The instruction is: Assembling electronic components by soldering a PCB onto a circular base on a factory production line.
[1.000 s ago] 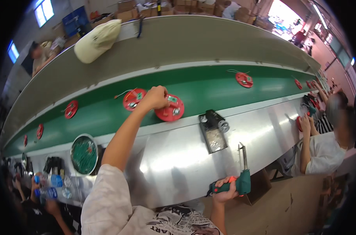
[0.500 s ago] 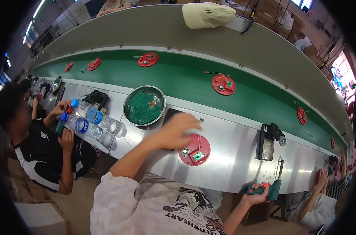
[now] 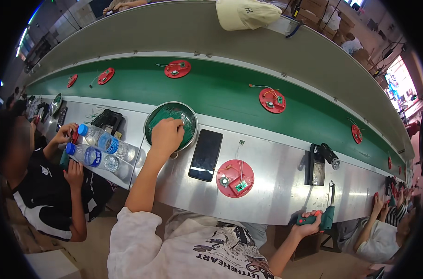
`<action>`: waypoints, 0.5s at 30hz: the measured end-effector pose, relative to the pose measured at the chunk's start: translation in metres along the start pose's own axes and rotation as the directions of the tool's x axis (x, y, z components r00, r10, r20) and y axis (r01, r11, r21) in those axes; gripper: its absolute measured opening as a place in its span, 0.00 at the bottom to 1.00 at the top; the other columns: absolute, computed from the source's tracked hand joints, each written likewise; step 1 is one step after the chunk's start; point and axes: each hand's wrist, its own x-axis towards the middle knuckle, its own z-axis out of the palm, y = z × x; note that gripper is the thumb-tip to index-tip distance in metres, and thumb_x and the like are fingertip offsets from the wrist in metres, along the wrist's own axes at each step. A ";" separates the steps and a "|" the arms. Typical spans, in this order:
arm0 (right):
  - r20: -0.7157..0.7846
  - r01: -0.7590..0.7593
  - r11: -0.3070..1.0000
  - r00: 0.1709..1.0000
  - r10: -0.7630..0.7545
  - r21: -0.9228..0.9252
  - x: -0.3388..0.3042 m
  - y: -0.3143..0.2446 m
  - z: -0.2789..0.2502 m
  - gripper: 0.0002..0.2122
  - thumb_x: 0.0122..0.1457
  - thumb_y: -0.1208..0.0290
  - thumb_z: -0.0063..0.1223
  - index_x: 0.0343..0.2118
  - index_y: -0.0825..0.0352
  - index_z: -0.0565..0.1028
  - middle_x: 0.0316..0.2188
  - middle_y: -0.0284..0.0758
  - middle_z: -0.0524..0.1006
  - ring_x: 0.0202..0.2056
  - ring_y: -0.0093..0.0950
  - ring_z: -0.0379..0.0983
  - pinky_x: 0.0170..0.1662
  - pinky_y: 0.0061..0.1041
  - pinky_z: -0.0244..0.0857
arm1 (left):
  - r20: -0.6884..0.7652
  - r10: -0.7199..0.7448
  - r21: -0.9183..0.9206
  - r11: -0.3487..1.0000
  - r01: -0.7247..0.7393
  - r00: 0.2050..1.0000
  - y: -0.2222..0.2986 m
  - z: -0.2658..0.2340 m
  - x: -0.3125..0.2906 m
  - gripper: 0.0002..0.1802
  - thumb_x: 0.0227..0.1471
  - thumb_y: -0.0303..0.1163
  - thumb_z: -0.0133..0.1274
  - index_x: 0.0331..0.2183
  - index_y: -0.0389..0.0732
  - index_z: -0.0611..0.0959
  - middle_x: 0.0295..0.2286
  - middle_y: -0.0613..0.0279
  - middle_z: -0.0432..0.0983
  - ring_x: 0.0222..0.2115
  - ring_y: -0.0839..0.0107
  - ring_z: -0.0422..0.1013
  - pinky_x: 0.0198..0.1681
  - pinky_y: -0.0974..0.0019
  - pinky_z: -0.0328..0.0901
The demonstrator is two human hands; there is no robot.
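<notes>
My left hand (image 3: 168,135) reaches into a metal bowl (image 3: 193,113) of thin green wires (image 3: 165,114). Its fingers are curled down; their tips and anything between them are hidden. In my right hand (image 3: 308,227) is a green soldering gun (image 3: 328,217) with red parts, held by the handle at the bench's near edge, its metal tip pointing away from me. Between my hands lies a round red plate (image 3: 231,188) carrying a small green circuit board (image 3: 241,186) and a round metal part. Pale wires run from the board to a small connector (image 3: 241,142).
A black phone (image 3: 206,156) lies left of the plate. Plastic bottles (image 3: 100,156) lie beside a co-worker (image 3: 44,181) on the left. A black stand (image 3: 317,165) is at the right. More red plates (image 3: 272,100) sit on the green belt (image 3: 221,88) beyond the bench.
My left hand has moved left from above the red plate into the bowl, uncovering the phone and connector. My right hand still holds the soldering gun in nearly the same spot.
</notes>
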 end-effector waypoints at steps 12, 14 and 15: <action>0.011 -0.007 1.000 1.000 0.007 0.015 -0.004 -0.003 0.002 0.07 0.65 0.67 0.51 0.35 0.66 0.73 0.26 0.29 0.73 0.22 0.20 0.66 0.25 0.21 0.60 | -0.366 0.091 -0.540 0.789 -0.292 0.926 -0.010 -0.012 0.009 0.10 0.45 0.23 0.65 0.35 0.38 0.90 0.44 0.56 0.83 0.50 0.58 0.75 0.53 0.59 0.69; 0.029 0.006 1.000 1.000 -0.006 0.011 -0.004 -0.003 0.005 0.07 0.65 0.67 0.52 0.36 0.65 0.73 0.27 0.30 0.73 0.22 0.20 0.66 0.25 0.20 0.60 | -0.340 0.083 -0.627 0.722 -0.291 0.937 -0.012 -0.014 0.012 0.08 0.49 0.21 0.64 0.35 0.35 0.90 0.42 0.56 0.84 0.44 0.65 0.78 0.47 0.64 0.72; 0.026 0.008 1.000 1.000 -0.008 0.012 -0.004 -0.003 0.004 0.07 0.65 0.67 0.52 0.36 0.65 0.73 0.27 0.30 0.73 0.22 0.20 0.66 0.25 0.20 0.60 | -0.340 0.085 -0.628 0.720 -0.294 0.937 -0.011 -0.014 0.013 0.08 0.49 0.21 0.64 0.35 0.35 0.90 0.42 0.56 0.84 0.44 0.65 0.78 0.47 0.64 0.72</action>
